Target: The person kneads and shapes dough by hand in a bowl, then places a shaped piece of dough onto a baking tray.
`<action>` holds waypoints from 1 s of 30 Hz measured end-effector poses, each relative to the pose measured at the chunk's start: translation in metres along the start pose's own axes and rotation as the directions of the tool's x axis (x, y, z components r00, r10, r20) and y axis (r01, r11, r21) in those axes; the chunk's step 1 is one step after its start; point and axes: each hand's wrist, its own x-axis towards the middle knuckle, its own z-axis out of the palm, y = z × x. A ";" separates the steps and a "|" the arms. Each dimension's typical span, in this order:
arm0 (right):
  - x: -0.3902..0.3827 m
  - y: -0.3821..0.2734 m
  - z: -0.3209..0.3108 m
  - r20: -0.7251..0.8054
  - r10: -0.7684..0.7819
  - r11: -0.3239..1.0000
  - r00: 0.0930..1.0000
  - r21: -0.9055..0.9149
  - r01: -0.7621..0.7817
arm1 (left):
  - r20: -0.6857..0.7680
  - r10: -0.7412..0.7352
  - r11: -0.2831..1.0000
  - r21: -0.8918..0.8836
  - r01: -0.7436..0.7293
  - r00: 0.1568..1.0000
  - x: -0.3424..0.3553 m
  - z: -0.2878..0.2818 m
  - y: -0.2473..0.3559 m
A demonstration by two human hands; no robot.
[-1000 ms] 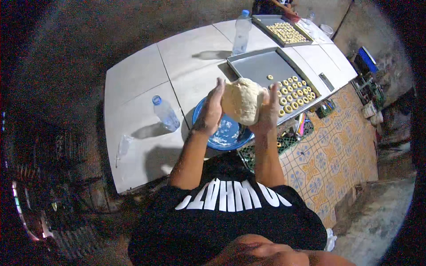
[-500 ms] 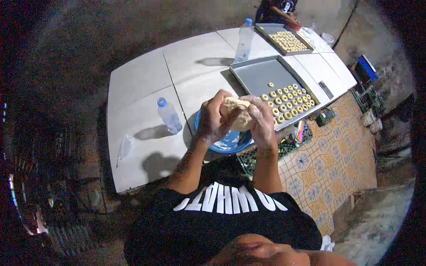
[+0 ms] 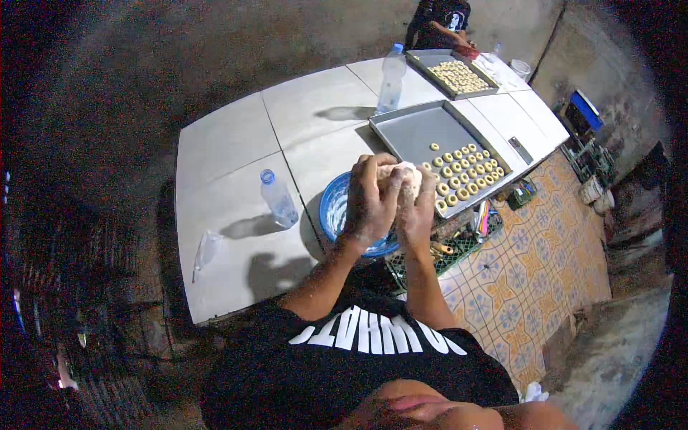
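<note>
A lump of pale dough (image 3: 405, 174) is pressed between my two hands, above a blue basin (image 3: 331, 209) with whitish residue inside. My left hand (image 3: 373, 197) curls round the dough from the left, fingers bent over its top. From the right, my right hand (image 3: 417, 212) closes on it, floury about the fingers. Just beyond, to the right, a grey metal tray (image 3: 412, 132) carries rows of small ring-shaped dough pieces (image 3: 466, 173) on its near right part. Part of the dough and most of the basin's right side are hidden by my hands.
On the white tiled table (image 3: 222, 158) stand a clear bottle (image 3: 279, 201) at left and another bottle (image 3: 390, 82) farther back. A clear plastic bag (image 3: 208, 252) lies at left. A second tray (image 3: 459, 77) sits far off, near another person (image 3: 438, 25). A green crate (image 3: 408, 271) is below the edge.
Both hands have closed in round the dough, which was more stretched and open between them before. They now cover more of it. The view has shifted slightly.
</note>
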 end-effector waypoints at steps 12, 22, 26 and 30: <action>-0.001 0.000 -0.022 -0.179 -0.022 0.998 0.984 -0.054 0.012 | 0.300 -0.229 0.914 -0.261 0.310 0.926 0.004 0.000 0.012; 0.015 -0.004 -0.030 0.013 0.557 0.607 0.831 0.677 -0.417 | 0.713 -0.383 0.301 -0.505 0.809 0.587 0.003 -0.027 -0.002; 0.008 0.005 -0.044 0.344 0.301 0.645 0.889 0.613 -0.456 | 0.766 -0.263 0.835 -0.124 0.536 0.587 0.015 -0.043 0.003; 0.013 0.012 -0.031 0.186 0.282 0.872 0.941 0.359 -0.333 | 0.427 -0.013 0.973 -0.203 0.110 0.904 0.008 -0.044 0.011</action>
